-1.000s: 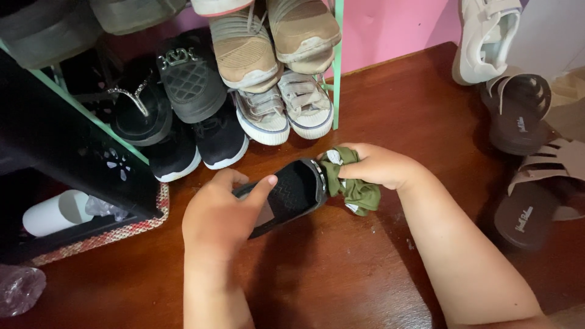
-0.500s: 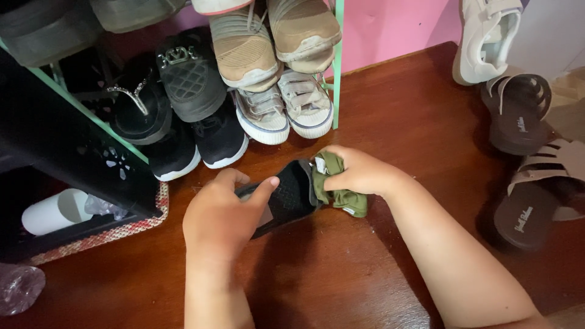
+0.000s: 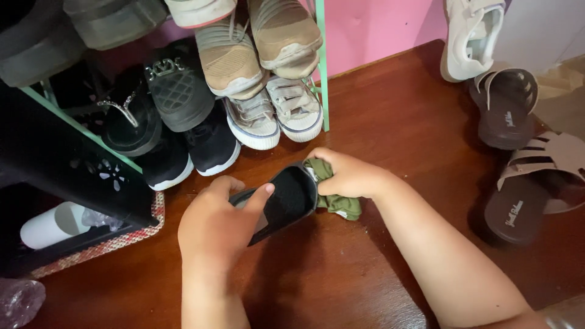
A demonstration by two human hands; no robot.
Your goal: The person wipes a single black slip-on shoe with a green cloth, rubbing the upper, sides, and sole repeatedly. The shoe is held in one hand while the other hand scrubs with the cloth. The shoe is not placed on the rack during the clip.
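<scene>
The left hand (image 3: 213, 228) grips a small black slip-on shoe (image 3: 281, 201) above the dark red wooden floor (image 3: 390, 122), near the shoe rack (image 3: 321, 67). The right hand (image 3: 347, 173) clutches a crumpled olive-green cloth (image 3: 338, 204) against its toe: wiping appears underway, and the next stroke likely needs firm pressure.

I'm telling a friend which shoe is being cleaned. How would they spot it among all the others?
Start at the green shoe rack; just in front of it, above the brown floor, the left hand holds a black shoe. Unlike the others, it is off the ground, with a green cloth pressed against its tip by the right hand.
</scene>
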